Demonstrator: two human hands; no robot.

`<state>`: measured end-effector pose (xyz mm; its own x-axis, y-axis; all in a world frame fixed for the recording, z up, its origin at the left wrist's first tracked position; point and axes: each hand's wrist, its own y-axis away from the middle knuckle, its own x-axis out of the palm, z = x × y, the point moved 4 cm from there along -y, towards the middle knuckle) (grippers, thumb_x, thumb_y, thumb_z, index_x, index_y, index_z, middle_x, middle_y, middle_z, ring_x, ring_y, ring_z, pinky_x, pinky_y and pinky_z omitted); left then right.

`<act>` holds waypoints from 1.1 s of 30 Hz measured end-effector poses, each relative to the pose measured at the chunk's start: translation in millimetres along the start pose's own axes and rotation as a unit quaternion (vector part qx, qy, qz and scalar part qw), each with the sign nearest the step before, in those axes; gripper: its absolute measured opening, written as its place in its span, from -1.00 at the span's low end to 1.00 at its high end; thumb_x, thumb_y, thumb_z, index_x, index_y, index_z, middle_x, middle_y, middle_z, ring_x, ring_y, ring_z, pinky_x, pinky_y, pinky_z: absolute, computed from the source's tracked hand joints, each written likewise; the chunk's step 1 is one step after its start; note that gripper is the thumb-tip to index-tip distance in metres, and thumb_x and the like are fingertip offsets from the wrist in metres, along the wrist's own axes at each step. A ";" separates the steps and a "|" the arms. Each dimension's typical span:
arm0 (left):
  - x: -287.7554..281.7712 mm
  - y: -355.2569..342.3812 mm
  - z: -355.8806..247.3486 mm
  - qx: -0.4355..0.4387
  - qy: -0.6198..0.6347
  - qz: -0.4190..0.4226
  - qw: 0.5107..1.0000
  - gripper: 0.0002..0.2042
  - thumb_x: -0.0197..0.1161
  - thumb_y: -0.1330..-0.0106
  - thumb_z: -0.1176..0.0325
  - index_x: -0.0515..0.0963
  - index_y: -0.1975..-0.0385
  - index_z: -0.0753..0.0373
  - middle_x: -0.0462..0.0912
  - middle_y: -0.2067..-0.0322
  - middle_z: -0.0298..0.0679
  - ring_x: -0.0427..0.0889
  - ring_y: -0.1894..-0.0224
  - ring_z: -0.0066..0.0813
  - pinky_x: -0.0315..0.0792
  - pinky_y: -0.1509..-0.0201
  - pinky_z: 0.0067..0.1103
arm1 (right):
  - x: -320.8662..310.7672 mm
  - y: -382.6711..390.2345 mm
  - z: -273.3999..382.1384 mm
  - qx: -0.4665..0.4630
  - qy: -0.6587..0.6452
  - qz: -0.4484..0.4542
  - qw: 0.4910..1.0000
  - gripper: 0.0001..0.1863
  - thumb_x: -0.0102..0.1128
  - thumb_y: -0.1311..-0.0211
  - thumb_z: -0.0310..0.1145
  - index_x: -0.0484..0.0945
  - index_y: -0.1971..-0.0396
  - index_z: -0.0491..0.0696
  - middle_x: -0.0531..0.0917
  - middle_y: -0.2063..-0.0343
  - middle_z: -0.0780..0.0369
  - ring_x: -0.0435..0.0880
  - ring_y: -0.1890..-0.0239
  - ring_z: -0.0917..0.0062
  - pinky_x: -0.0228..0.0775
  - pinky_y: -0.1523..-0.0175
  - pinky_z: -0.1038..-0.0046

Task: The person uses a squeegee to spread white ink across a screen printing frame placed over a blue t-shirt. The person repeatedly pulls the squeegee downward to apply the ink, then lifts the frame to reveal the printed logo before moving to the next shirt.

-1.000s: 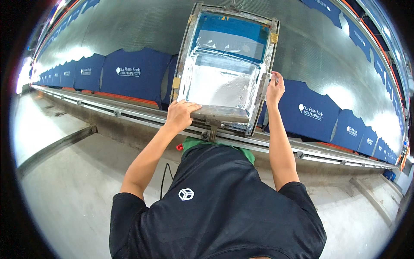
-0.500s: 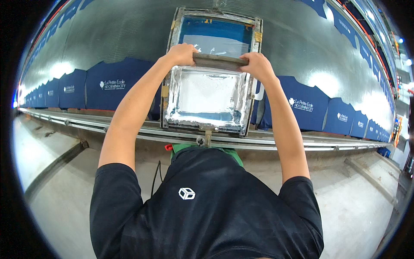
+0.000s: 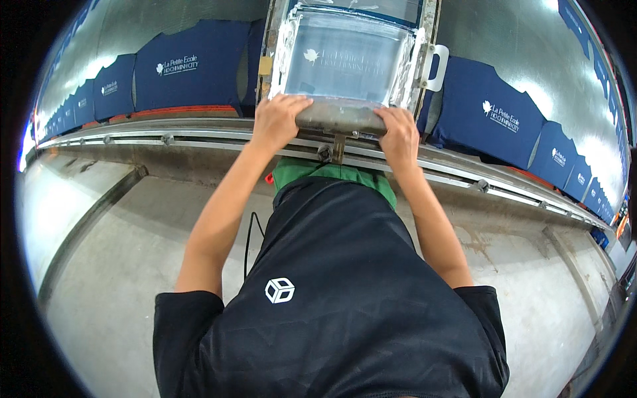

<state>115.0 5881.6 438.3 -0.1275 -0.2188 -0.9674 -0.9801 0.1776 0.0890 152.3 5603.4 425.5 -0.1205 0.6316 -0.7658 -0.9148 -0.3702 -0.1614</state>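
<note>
Both of my hands grip a long grey-brown squeegee [image 3: 338, 119] at the near end of a metal-framed printing screen [image 3: 428, 33]. My left hand [image 3: 277, 118] has its fingers bent over the squeegee's left end, and my right hand [image 3: 397, 132] is closed on its right end. White ink [image 3: 290, 33] is smeared along the mesh's edges. The middle of the mesh [image 3: 342, 60] shows pale grey-blue with a leaf-and-lettering design. A white handle [image 3: 439, 69] sticks out from the frame's right side.
Navy shirts [image 3: 186, 83] with white prints lie in rows on the long grey printing bed [image 3: 497, 26], left and right of the screen. A metal rail [image 3: 517, 191] runs along the near edge. Below are a pale concrete floor [image 3: 106, 252] and a black cable [image 3: 249, 245].
My hands took the squeegee by both ends, were farther up the screen, and have drawn it down to the near end. The white covering the mesh's middle has thinned, showing the design.
</note>
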 end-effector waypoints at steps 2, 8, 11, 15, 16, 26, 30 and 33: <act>-6.2 24.9 -13.3 0.014 -0.027 -0.002 1.000 -0.42 0.26 -0.01 0.63 0.72 -0.08 -0.05 0.75 -0.10 -0.44 0.67 -0.08 -0.43 0.47 -0.09 -0.39 | 1.1 24.2 10.1 0.009 -0.005 0.013 1.000 -0.48 0.26 0.19 -0.76 0.72 0.09 -0.13 0.73 0.09 0.14 0.64 -0.03 0.20 0.51 -0.17 0.25; -50.5 -21.3 -6.9 0.014 0.018 0.143 0.989 -0.49 0.29 -0.09 0.55 0.72 -0.08 -0.05 0.78 -0.02 -0.33 0.72 -0.02 -0.29 0.52 -0.09 -0.28 | -31.0 -15.4 5.5 0.036 -0.023 0.126 0.991 -0.57 0.36 0.05 -0.64 0.72 0.09 -0.08 0.74 0.09 0.13 0.66 -0.05 0.19 0.51 -0.20 0.23; -51.5 -123.0 19.5 -0.043 0.013 0.193 0.980 -0.59 0.38 -0.18 0.36 0.73 -0.07 -0.13 0.81 0.29 -0.17 0.77 0.21 -0.19 0.63 0.04 -0.28 | -41.2 -117.6 -25.4 0.108 0.025 0.203 0.973 -0.78 0.38 -0.24 -0.34 0.77 0.13 -0.01 0.77 0.20 0.06 0.74 0.10 0.18 0.56 -0.06 0.18; -65.5 -219.4 36.7 0.013 -0.048 0.147 0.988 -0.61 0.52 -0.15 0.10 0.76 0.02 0.03 0.81 0.26 -0.12 0.80 0.17 -0.18 0.64 0.00 -0.29 | -42.8 -191.7 -71.2 0.030 0.082 0.112 0.990 -0.62 0.53 -0.13 -0.14 0.74 0.16 -0.08 0.77 0.34 0.02 0.76 0.24 0.06 0.58 0.03 0.14; -64.5 -229.6 40.3 0.035 -0.054 0.110 0.992 -0.66 0.51 -0.14 0.12 0.79 0.05 -0.10 0.82 0.28 -0.15 0.81 0.17 -0.15 0.65 0.01 -0.26 | -41.6 -201.8 -73.1 0.057 0.090 0.139 0.985 -0.61 0.53 -0.13 -0.12 0.75 0.16 -0.08 0.77 0.34 0.02 0.77 0.22 0.08 0.58 0.02 0.15; -2.3 -63.0 16.4 0.029 0.023 0.050 0.998 -0.54 0.51 0.01 0.46 0.79 0.05 -0.16 0.81 0.01 -0.44 0.78 0.08 -0.42 0.62 -0.01 -0.40 | -7.3 -48.1 -26.2 0.053 0.014 0.076 0.996 -0.59 0.48 0.13 -0.62 0.75 0.16 -0.12 0.77 0.19 0.11 0.73 0.06 0.19 0.55 -0.09 0.24; -19.6 -94.4 26.6 -0.051 0.054 0.152 0.986 -0.57 0.46 -0.09 0.43 0.78 0.03 -0.22 0.84 0.13 -0.34 0.79 0.13 -0.30 0.63 -0.01 -0.36 | -14.4 -76.1 -32.6 0.040 0.020 0.082 0.996 -0.76 0.43 -0.07 -0.50 0.78 0.20 -0.07 0.77 0.27 0.09 0.72 0.10 0.19 0.57 -0.04 0.19; -52.2 -183.6 35.5 -0.060 -0.004 0.178 0.982 -0.65 0.46 -0.16 0.27 0.78 0.02 -0.20 0.83 0.24 -0.21 0.79 0.16 -0.22 0.64 -0.02 -0.30 | -33.1 -161.5 -51.5 0.088 0.058 0.136 0.985 -0.78 0.43 -0.25 -0.23 0.79 0.21 -0.03 0.80 0.27 0.06 0.79 0.20 0.15 0.62 0.04 0.16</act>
<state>307.0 5894.5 464.1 -0.4641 -0.1556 -0.8720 -0.8849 0.1259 0.4484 323.9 5607.2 444.9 -0.3350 0.4388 -0.8338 -0.9088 -0.3842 0.1630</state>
